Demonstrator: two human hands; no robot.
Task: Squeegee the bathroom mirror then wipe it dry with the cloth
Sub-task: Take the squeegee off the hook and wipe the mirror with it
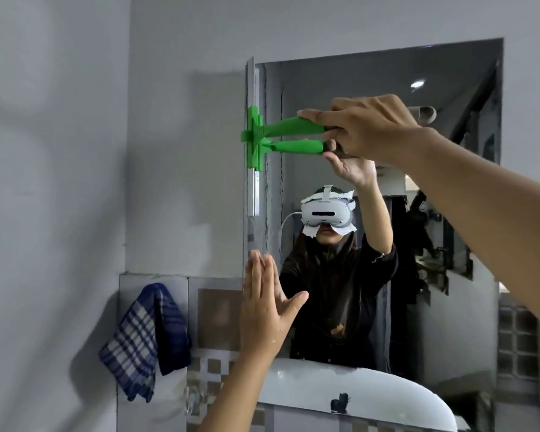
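The bathroom mirror [463,332] hangs on the grey wall and reflects a person wearing a white headset. A green squeegee [289,125] lies sideways across its upper left. The long metal blade stands vertical along the mirror's left edge. My right hand [367,129] is shut on the end of the handle. My left hand [267,310] is open, with its fingers pointing up, flat at the mirror's lower left edge. A blue and white checked cloth [145,330] hangs on the tiled wall, left of the mirror and below it.
A white sink basin [365,389] sits under the mirror, with a small dark object on its rim. A metal tap [194,397] is on the tiled wall, left of the basin. A plain grey wall fills the left side.
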